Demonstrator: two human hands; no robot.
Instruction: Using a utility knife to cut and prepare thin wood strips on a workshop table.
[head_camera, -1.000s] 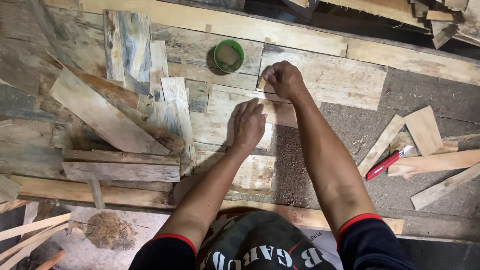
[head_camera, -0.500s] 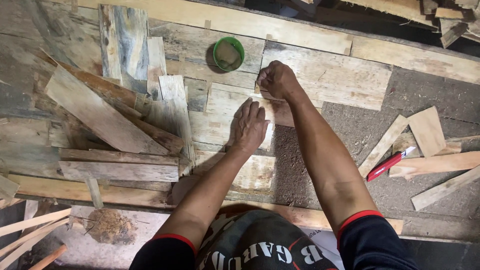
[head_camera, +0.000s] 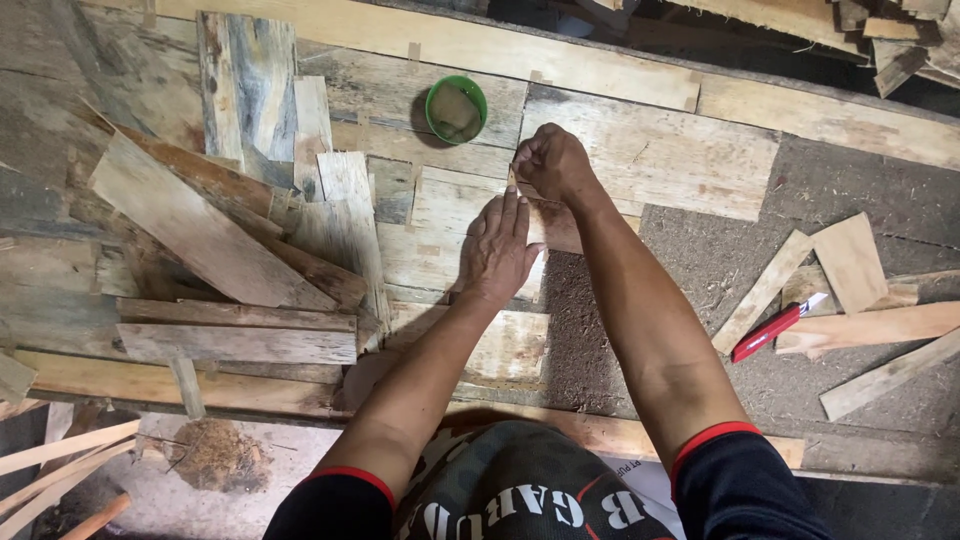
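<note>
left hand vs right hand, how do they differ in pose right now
The left hand lies flat, palm down and fingers stretched, on a pale wood piece; the right hand is curled in a loose fist just beyond it, pinching something small I cannot make out. The left presses; the right grips. Both are bare and work over the same piece.

Both hands reach forward: left hand (head_camera: 503, 250) flat, right hand (head_camera: 552, 163) fisted.

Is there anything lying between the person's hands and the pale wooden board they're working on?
Nothing visible. The left hand lies flat on the pale wooden board, and the closed right hand sits at its upper edge, gripping something too small to identify. The green round tin stands apart, farther up.
</note>
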